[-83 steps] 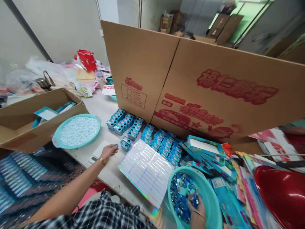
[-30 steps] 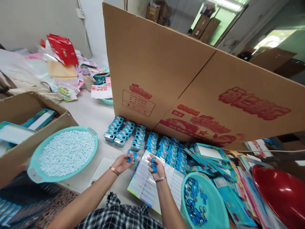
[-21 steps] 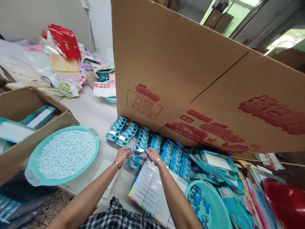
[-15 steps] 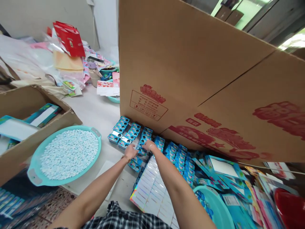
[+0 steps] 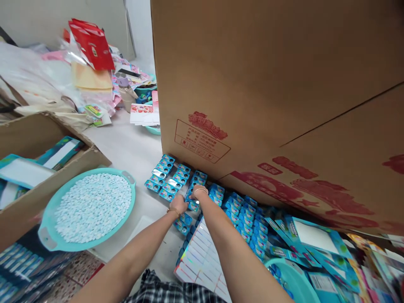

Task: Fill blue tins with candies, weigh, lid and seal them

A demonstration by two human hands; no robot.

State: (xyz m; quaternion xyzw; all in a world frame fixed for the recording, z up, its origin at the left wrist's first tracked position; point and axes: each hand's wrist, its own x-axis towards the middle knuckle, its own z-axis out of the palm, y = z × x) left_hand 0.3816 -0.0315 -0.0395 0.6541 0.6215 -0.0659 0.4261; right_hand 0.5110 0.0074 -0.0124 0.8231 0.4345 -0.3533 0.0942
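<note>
Both my arms reach forward to rows of small blue tins (image 5: 167, 176) lined up at the foot of a big cardboard box (image 5: 268, 84). My left hand (image 5: 179, 204) is curled, knuckles up, on the near end of one row; what its fingers hold is hidden. My right hand (image 5: 196, 191) lies just beyond it on the neighbouring tins, and its fingers are hidden behind the wrist and bracelet. Two loose tins (image 5: 183, 223) lie under my left wrist. A shiny sheet of white labels (image 5: 205, 261) lies under my right forearm.
A teal basin (image 5: 47, 229) of small white tablets sits at the left, beside an open carton (image 5: 47, 168) holding flat blue packs. More blue tins (image 5: 243, 210) and blue packs (image 5: 312, 237) run rightward. A teal bowl (image 5: 290, 282) sits at bottom right. Bags and papers (image 5: 91, 44) clutter the far left.
Both hands held small blue caps in front of me, then moved forward to the rows of tins. My head has moved closer, so the box fills more of the view.
</note>
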